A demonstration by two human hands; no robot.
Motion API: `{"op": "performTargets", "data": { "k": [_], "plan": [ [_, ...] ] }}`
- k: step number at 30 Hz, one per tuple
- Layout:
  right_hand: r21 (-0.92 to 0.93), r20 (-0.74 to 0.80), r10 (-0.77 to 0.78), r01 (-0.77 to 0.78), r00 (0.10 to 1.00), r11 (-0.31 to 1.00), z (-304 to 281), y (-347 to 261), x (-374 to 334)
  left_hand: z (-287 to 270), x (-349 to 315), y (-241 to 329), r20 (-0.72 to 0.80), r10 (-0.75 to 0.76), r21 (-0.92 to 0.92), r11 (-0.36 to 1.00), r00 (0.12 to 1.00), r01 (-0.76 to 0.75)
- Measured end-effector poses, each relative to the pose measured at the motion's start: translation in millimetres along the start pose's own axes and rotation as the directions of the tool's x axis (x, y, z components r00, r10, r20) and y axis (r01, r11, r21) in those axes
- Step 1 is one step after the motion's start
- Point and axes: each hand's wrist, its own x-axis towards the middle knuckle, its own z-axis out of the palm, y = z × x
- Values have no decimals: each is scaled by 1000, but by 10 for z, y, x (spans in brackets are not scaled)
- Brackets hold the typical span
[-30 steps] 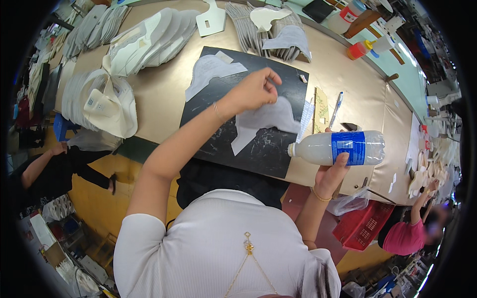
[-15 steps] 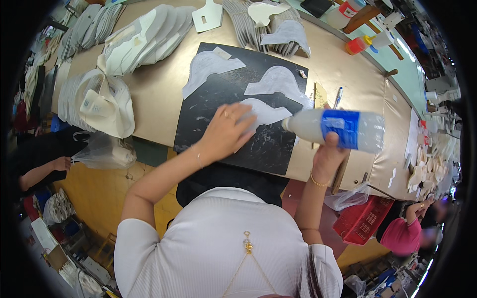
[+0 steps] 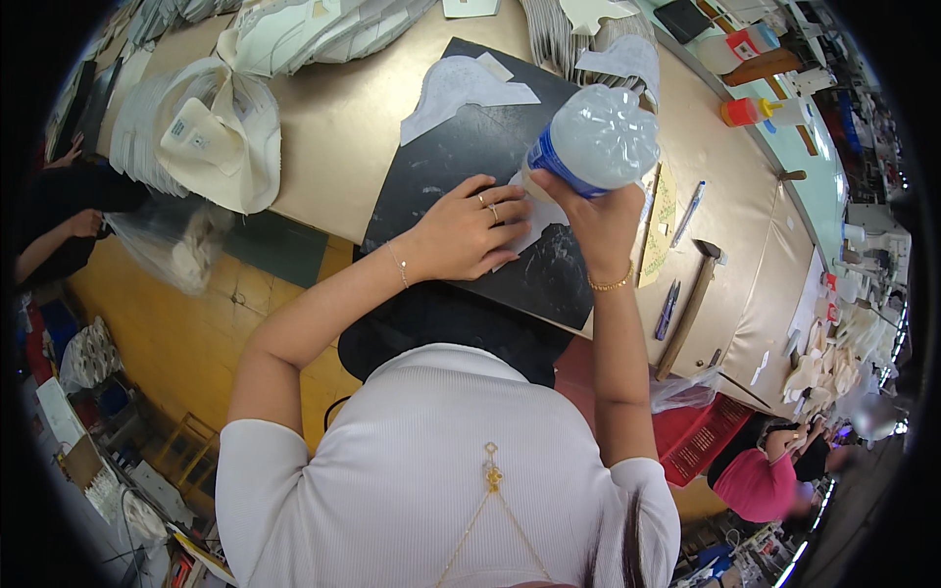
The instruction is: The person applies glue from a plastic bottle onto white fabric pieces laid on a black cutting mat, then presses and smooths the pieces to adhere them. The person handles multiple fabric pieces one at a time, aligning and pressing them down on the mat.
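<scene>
My right hand [image 3: 600, 211] is wrapped round a clear plastic bottle [image 3: 613, 137] with a blue label and whitish contents. The bottle is tipped, its base up and its neck hidden behind label and hand. My left hand [image 3: 475, 230] lies with fingers spread at the edge of a grey curved sheet piece [image 3: 539, 227], partly covered by the hands. Both are over a scuffed black board [image 3: 431, 181]. Another grey curved piece [image 3: 461, 93] lies on its far left, a small pale scrap [image 3: 494, 66] beside it.
Stacks of cut pieces [image 3: 211, 137] stand on the left of the table. Right of the board lie a yellowish strip [image 3: 657, 230], a pen [image 3: 688, 214], small snips [image 3: 668, 309] and a hammer [image 3: 691, 309]. A red-and-yellow bottle [image 3: 750, 112] is far right. Other people work at both sides.
My right hand has brought the bottle left over the board and turned its base upward. My left hand has settled on the near grey piece. The view has shifted, so the table appears turned.
</scene>
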Motion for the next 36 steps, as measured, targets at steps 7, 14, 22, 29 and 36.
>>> {"op": "performTargets", "data": {
  "k": [7,14,22,29,36],
  "plan": [
    [3,-94,11,-11,995,1000,-357,67,-397,44,-43,-32,-35,-7,-4,1000,999,7],
    [9,-155,-56,59,986,998,-44,-50,6,47,-20,-23,-20,4,-8,1000,1000,-4],
    [-122,-176,-77,56,981,991,-400,150,-427,40,-35,-20,-36,-8,1,1000,999,8],
    [-98,-195,-110,92,975,991,-167,20,-69,50,-17,-19,-19,-1,-20,1000,1000,1],
    [-119,-139,-52,35,989,992,-428,146,-414,44,-38,-3,-29,-18,-5,1000,999,18]
  ]
}}
